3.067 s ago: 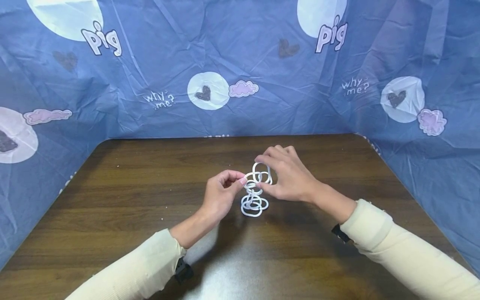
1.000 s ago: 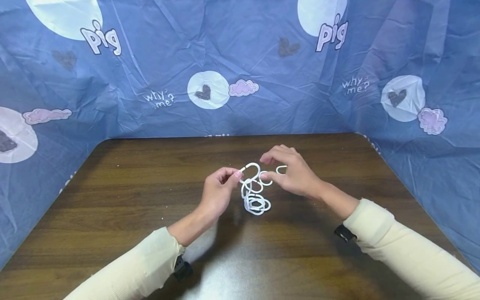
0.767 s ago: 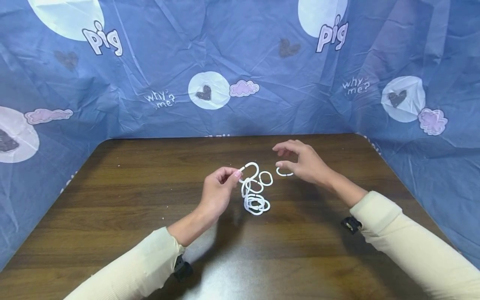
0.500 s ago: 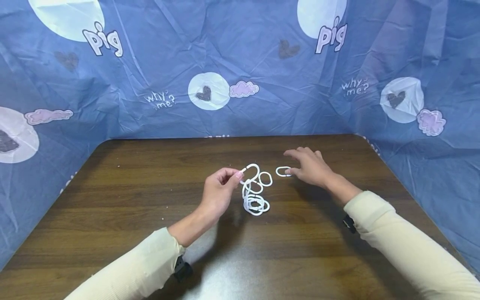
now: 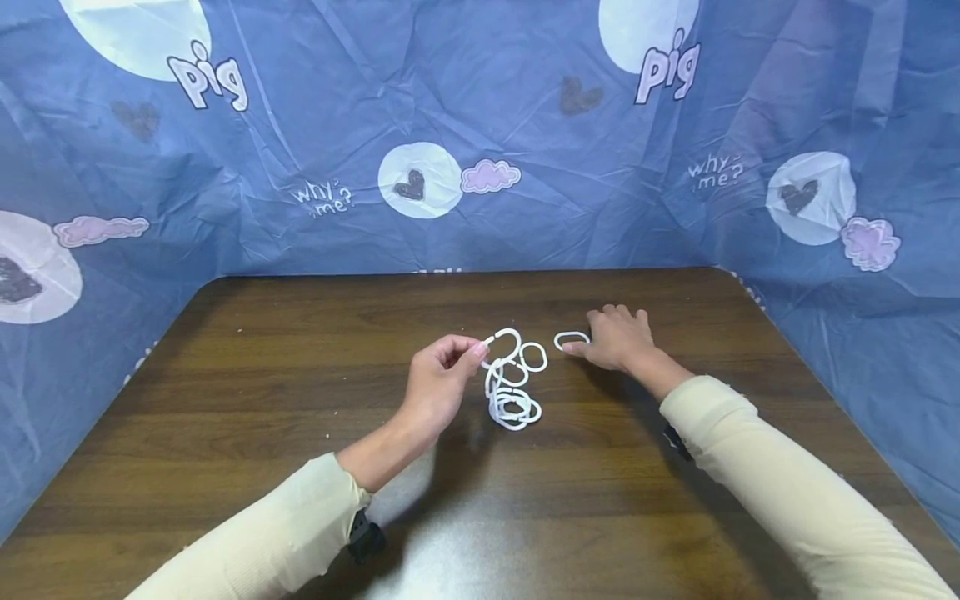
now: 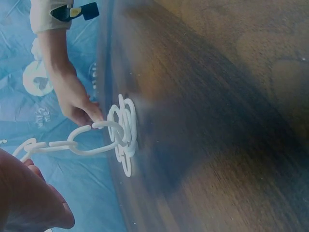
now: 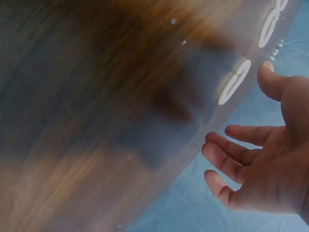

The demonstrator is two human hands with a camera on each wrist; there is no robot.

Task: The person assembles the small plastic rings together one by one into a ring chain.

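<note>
A white plastic chain [image 5: 492, 400] of open oval links hangs from my left hand [image 5: 438, 387], whose thumb and forefinger pinch a link at its upper end. The lower links lie heaped on the table; in the left wrist view the chain [image 6: 94, 152] stretches from hand to heap. My right hand [image 5: 621, 337] reaches over a loose white link [image 5: 557, 341], fingers spread and holding nothing. That link [image 7: 235, 82] lies flat near the thumb in the right wrist view. Another white link [image 5: 546, 358] rests between it and the chain.
The dark wooden table [image 5: 247, 400] has rounded far corners. A blue printed cloth [image 5: 480, 233] hangs behind it and along both sides. Tiny white specks dot the tabletop.
My right hand has left the upper links, moved right and lowered over the loose link. Two links now show apart on the table. My left hand still pinches the chain, almost unmoved.
</note>
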